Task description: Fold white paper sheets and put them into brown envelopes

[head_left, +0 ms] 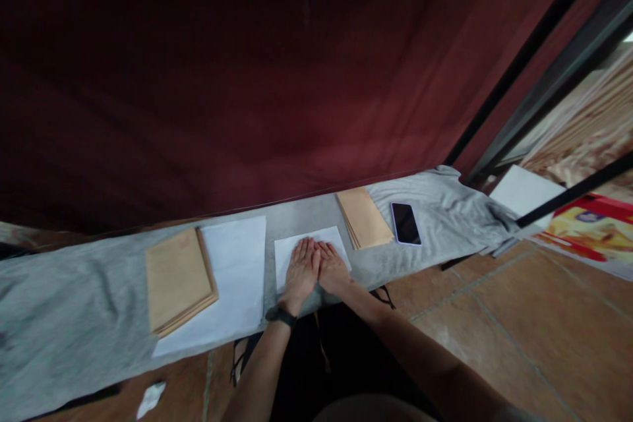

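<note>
A small white sheet of paper (283, 254), perhaps folded, lies on the grey cloth in front of me. My left hand (302, 270) rests flat on it, fingers stretched out and pointing away from me. Close beside it, my right hand (331, 268) also lies flat on the paper, and the two hands touch along their inner edges. To the left are larger white sheets (242, 270), partly covered by a stack of brown envelopes (178, 273). A smaller stack of brown envelopes (364, 216) sits just right of my hands.
A phone (406, 224) lies right of the small stack. The grey cloth (74, 303) covers a long narrow surface against a dark red panel (271, 79). Black metal bars (529, 56) slant at the right, near a red and yellow box (588, 227). A crumpled tissue (151, 399) is on the tiled floor.
</note>
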Tool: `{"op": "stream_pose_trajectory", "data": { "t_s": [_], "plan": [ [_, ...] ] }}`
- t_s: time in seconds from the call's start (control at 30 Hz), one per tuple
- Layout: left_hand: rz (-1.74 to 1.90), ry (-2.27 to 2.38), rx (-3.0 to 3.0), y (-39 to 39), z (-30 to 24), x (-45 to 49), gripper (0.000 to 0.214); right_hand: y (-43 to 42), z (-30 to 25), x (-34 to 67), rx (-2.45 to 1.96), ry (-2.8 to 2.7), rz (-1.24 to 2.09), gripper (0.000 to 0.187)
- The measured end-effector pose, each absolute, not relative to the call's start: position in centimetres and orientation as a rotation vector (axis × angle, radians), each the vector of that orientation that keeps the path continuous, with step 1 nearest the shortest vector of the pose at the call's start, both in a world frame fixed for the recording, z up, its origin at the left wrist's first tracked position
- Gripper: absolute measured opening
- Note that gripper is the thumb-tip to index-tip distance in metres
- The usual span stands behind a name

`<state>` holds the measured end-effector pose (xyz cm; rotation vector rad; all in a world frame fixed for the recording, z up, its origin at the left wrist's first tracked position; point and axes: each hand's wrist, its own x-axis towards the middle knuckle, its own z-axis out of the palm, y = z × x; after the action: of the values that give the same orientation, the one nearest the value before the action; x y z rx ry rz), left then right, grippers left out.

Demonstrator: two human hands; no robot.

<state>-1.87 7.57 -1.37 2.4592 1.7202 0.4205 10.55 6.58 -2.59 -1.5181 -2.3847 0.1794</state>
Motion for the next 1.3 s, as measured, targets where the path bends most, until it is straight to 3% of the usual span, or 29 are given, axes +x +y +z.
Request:
{"op": "stream_pose_trajectory", "data": {
  "t_s": [0.57,0.93,1.3],
  "plan": [
    [0.52,2.258,2.21,6.1,-3.0,-4.1,0.063,7.0,-3.9,13.3,-1.834,-2.067,-0.08,0.052],
    [0.447,2.208,2.281,5.7,-2.6,-4.2,0.056,8.9,-2.2,7.9,-1.5,-2.349,0.17,0.046],
    [0.378,2.243,2.245,5.7,-1.9,-4.0,0.056,9.2,-3.1,10.9,-1.674,-2.238,0.072,0.053]
  ]
}}
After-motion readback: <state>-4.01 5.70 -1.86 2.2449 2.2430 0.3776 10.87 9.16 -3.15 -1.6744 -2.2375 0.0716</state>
